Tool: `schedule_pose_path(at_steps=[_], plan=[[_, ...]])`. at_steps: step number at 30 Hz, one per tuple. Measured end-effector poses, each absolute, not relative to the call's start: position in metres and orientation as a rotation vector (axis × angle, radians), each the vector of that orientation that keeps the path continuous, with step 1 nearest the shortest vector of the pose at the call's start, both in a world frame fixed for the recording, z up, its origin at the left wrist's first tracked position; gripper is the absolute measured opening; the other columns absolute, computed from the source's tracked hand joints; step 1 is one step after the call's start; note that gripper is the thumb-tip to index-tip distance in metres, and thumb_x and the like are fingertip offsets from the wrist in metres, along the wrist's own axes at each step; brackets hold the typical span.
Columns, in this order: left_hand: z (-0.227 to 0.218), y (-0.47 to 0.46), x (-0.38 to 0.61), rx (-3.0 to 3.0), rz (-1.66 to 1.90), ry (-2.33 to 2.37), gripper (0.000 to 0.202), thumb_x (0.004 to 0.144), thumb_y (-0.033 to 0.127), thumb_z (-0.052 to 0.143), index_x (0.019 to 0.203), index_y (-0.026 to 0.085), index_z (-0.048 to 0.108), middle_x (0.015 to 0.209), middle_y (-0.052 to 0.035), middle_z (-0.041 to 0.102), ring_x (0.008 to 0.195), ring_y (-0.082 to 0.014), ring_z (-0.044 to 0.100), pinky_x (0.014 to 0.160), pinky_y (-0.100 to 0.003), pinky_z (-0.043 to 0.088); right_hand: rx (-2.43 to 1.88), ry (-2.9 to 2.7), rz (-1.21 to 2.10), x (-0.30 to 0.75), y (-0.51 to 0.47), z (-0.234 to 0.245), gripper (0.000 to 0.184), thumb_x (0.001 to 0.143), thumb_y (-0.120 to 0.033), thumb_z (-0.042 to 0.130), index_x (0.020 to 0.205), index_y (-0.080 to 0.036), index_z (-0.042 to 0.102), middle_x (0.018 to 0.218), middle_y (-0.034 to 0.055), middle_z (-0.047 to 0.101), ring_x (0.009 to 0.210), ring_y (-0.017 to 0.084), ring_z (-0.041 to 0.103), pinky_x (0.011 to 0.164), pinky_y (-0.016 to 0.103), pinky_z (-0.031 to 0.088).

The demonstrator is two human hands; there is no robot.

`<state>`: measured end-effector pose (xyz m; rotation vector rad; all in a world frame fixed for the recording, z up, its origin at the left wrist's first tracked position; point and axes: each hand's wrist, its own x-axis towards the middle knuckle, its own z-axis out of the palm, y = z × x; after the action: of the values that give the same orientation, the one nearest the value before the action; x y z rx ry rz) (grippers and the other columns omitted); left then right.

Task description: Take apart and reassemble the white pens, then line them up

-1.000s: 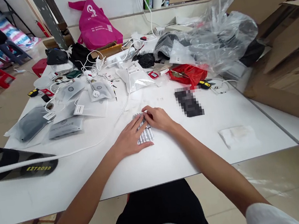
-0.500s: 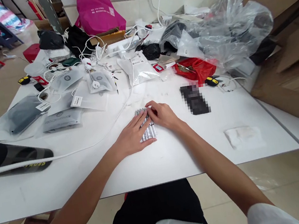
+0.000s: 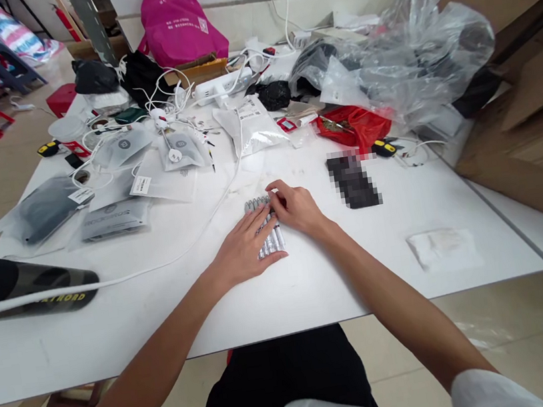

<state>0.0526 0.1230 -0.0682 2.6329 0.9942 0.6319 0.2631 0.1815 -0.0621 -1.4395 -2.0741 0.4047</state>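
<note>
A row of several slim white pens point(image 3: 270, 238) lies side by side on the white table point(image 3: 314, 292), near its middle. My left hand point(image 3: 242, 251) rests flat on top of them, fingers stretched out. My right hand point(image 3: 297, 208) sits at their right side with curled fingertips touching the pens' upper ends. Whether it grips one pen I cannot make out.
A white cable point(image 3: 135, 274) runs left past a black device point(image 3: 14, 283). Bagged items point(image 3: 112, 219), cords and a pink bag point(image 3: 180, 21) crowd the far side. Clear plastic point(image 3: 408, 63), a red pouch point(image 3: 359, 125), a blurred dark object point(image 3: 353, 180) and a folded tissue point(image 3: 442, 249) lie to the right.
Both hands have stayed on the pens, with only slight finger shifts. The head camera tilted down a little after the earliest frame.
</note>
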Motion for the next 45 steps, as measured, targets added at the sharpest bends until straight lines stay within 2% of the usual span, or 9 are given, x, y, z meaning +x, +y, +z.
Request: schedule_pose_path(at_steps=[5,12,18,26,34,40,45], plan=[[-0.068,0.122,0.053,2.637,0.656,0.995,0.078,0.104,0.064,0.055,0.165,0.017,0.041,0.173,-0.0182,0.039,0.165,-0.0318,0.031,0.137,-0.056,0.030,-1.487,-2.007,0.388,0.264,0.184,-0.064,0.029,0.106,-0.034,0.043,0.122,-0.021,0.063,0.072,0.0011,0.072,0.057,0.019,0.058,0.064,0.030,0.036],[-0.074,0.122,0.053,2.692,0.692,1.004,0.077,0.105,0.063,0.055,0.164,0.016,0.041,0.172,-0.0191,0.041,0.164,-0.0309,0.033,0.136,-0.056,0.033,-1.498,-2.031,0.388,0.263,0.183,-0.063,0.030,0.106,-0.037,0.043,0.122,-0.022,0.064,0.074,0.0012,0.074,0.059,0.019,0.061,0.065,0.030,0.037],[-0.075,0.122,0.053,2.746,0.700,1.011,0.076,0.105,0.062,0.055,0.161,0.010,0.045,0.169,-0.0227,0.044,0.163,-0.0310,0.035,0.135,-0.053,0.035,-1.510,-2.045,0.387,0.263,0.183,-0.062,0.030,0.106,-0.036,0.043,0.123,-0.022,0.064,0.074,0.0010,0.074,0.060,0.020,0.062,0.065,0.030,0.036],[-0.074,0.122,0.054,2.709,0.733,1.012,0.072,0.104,0.060,0.058,0.158,0.012,0.050,0.167,-0.0223,0.048,0.161,-0.0324,0.039,0.134,-0.055,0.037,-1.494,-2.063,0.408,0.263,0.182,-0.063,0.028,0.104,-0.037,0.050,0.124,-0.023,0.063,0.078,0.0002,0.075,0.067,0.019,0.066,0.067,0.030,0.039],[-0.076,0.123,0.053,2.686,0.783,0.993,0.080,0.101,0.066,0.061,0.158,0.012,0.048,0.165,-0.0245,0.049,0.160,-0.0341,0.042,0.132,-0.058,0.039,-1.503,-2.058,0.430,0.263,0.185,-0.064,0.025,0.101,-0.034,0.052,0.121,-0.024,0.064,0.077,-0.0007,0.074,0.069,0.020,0.066,0.068,0.030,0.039],[-0.070,0.125,0.051,2.663,0.933,0.946,0.077,0.101,0.060,0.064,0.161,0.015,0.044,0.161,-0.0231,0.055,0.155,-0.0331,0.049,0.130,-0.058,0.042,-1.511,-2.062,0.439,0.263,0.185,-0.064,0.027,0.102,-0.037,0.052,0.121,-0.023,0.065,0.079,0.0004,0.074,0.069,0.019,0.065,0.068,0.031,0.040],[-0.061,0.130,0.046,2.578,1.080,0.979,0.062,0.104,0.050,0.064,0.157,0.021,0.049,0.152,-0.0168,0.064,0.145,-0.0308,0.061,0.127,-0.059,0.047,-1.518,-2.054,0.425,0.263,0.185,-0.065,0.028,0.102,-0.040,0.051,0.120,-0.023,0.065,0.079,0.0008,0.073,0.069,0.020,0.064,0.068,0.031,0.039]])
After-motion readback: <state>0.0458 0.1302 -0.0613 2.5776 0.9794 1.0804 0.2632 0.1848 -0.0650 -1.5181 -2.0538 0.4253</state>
